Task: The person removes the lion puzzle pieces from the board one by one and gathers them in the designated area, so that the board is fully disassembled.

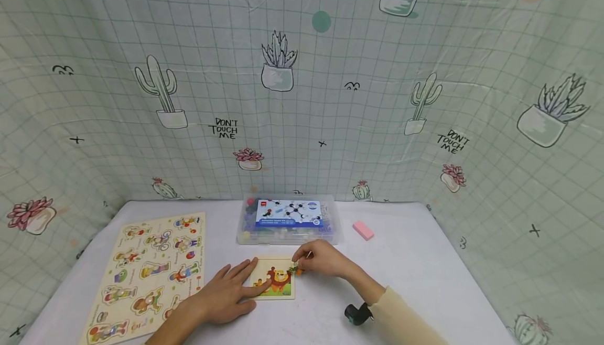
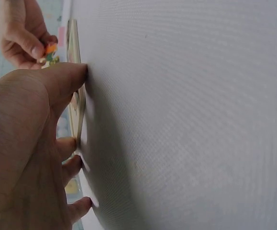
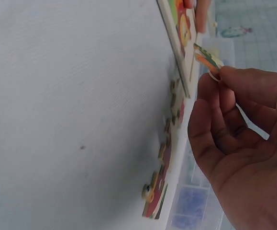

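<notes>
A small wooden jigsaw board (image 1: 275,298) with a lion picture, partly filled with pieces, lies on the white table. My left hand (image 1: 231,292) rests across its left side with fingers spread, one fingertip on the picture and another at the top edge. Above the board's right edge, my right hand (image 1: 323,258) pinches a puzzle piece (image 3: 208,60) between thumb and fingers. The piece has green and orange printing and is tilted in the right wrist view. Below that hand in the same view, loose puzzle pieces (image 3: 155,196) lie on the table beside the board.
Behind the board stands a clear plastic case (image 1: 245,237) with a blue molecular model kit label. A pink block (image 1: 363,230) lies to its right. To the left is a large wooden picture puzzle (image 1: 153,269). A black object (image 1: 357,314) is by the right wrist.
</notes>
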